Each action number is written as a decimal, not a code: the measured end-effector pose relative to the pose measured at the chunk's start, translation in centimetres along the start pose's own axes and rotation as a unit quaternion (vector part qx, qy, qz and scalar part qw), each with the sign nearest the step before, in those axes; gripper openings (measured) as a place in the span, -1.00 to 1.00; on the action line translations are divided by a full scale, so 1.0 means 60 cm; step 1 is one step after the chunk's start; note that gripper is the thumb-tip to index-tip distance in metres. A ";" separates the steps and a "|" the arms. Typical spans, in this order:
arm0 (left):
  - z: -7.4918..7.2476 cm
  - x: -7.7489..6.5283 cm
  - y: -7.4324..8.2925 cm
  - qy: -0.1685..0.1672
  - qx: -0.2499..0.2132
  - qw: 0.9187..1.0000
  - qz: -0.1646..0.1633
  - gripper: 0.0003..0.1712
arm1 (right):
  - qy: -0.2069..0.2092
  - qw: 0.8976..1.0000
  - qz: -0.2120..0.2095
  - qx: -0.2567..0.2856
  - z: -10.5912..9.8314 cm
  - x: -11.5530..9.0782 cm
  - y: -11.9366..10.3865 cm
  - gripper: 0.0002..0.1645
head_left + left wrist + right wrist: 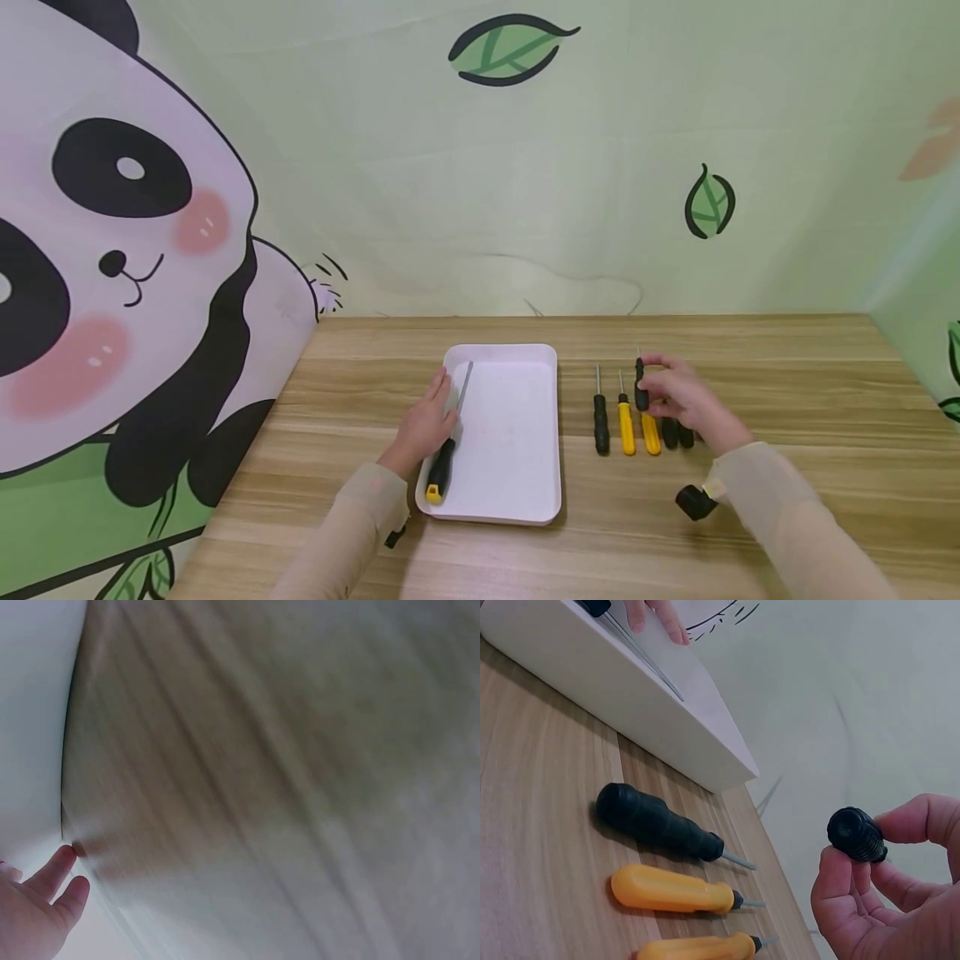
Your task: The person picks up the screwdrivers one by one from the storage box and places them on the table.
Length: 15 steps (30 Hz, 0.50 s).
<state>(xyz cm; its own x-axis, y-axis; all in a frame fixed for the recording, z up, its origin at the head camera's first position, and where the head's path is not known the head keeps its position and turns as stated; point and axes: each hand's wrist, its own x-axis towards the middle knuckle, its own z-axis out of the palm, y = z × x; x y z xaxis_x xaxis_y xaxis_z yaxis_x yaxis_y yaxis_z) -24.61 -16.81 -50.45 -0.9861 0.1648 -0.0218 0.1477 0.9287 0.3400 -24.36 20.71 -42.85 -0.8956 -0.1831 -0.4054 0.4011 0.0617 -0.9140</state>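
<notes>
My right hand [688,398] pinches a small black-handled screwdriver [641,392] between thumb and fingers, its thin shaft pointing away. The right wrist view shows the rounded end of its handle [849,832], held above the table. My left hand [424,425] rests at the left edge of a white tray [517,517], with fairly straight fingers; in the left wrist view the fingertips [63,859] are beside the tray's outer wall. Inside the tray, along its left side, lies a long screwdriver [441,468] with a black and yellow handle.
Right of the tray, a black screwdriver [601,425] and two yellow ones, the nearer [627,429] and the farther [651,433], lie in a row. More black handles [671,433] show partly under my right hand. A printed cloth [585,167] hangs behind the wooden table [360,358].
</notes>
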 end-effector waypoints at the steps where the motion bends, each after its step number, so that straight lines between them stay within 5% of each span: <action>1: 0.000 0.000 0.000 -0.001 -0.001 1.000 -0.001 -0.31 | 0.001 1.000 0.001 -0.001 -0.003 0.000 0.000 -0.32; 15: -0.002 -0.002 0.003 0.002 -0.001 1.000 -0.001 -0.31 | 0.009 1.000 0.009 -0.002 -0.051 -0.001 0.010 -0.43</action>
<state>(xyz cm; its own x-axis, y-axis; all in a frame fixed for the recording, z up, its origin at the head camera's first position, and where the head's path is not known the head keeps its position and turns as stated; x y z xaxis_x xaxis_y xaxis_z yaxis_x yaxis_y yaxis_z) -24.46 -16.73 -50.27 -0.9867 0.1617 -0.0189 0.1456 0.9284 0.3419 -24.62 23.75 -43.44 -0.8915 -0.1646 -0.4221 0.4165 0.0689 -0.9065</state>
